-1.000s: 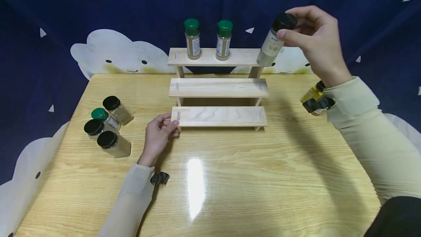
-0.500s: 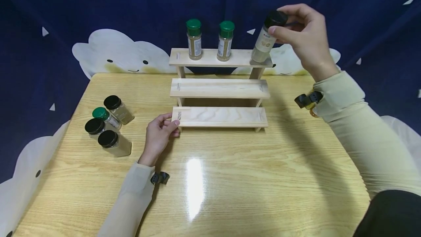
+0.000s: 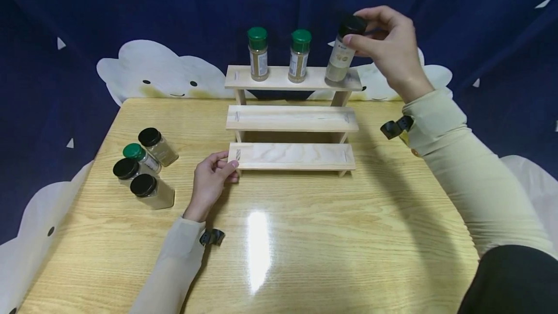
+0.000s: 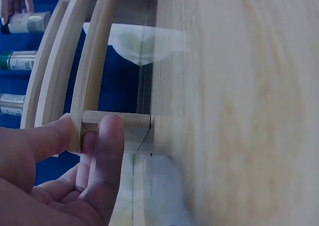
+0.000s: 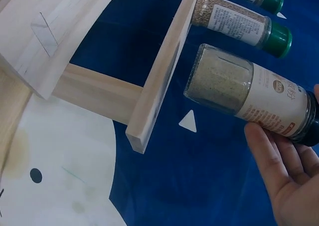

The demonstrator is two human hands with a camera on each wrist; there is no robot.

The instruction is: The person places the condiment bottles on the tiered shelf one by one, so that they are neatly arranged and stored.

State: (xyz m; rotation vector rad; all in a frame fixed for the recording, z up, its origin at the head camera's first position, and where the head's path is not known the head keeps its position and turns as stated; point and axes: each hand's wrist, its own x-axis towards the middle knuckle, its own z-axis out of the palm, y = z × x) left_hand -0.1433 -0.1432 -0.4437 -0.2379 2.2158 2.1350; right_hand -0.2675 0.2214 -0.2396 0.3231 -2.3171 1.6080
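Note:
My right hand (image 3: 390, 50) grips a black-capped spice jar (image 3: 340, 59) near its lid, slightly tilted, over the right end of the wooden rack's top tier (image 3: 279, 77). In the right wrist view, a gap shows between the jar's base (image 5: 219, 81) and the shelf edge. Pale powder fills part of this glass jar. Two green-capped spice jars (image 3: 259, 57) (image 3: 299, 57) stand upright on the same tier, to its left. At the left end of the lowest tier (image 3: 292, 156), my left hand (image 3: 209, 180) pinches the board's edge between thumb and fingers.
Several more spice jars stand grouped on the table's left side, including a black-capped one (image 3: 153, 193) and a green-capped one (image 3: 141, 156). A yellow bottle (image 3: 404, 138) is mostly hidden behind my right wrist. A dark blue curtain (image 3: 174, 8) hangs behind the table.
My right hand has carried the black-capped spice jar leftward, from past the rack's right end to over the top tier. The left hand keeps its hold on the rack.

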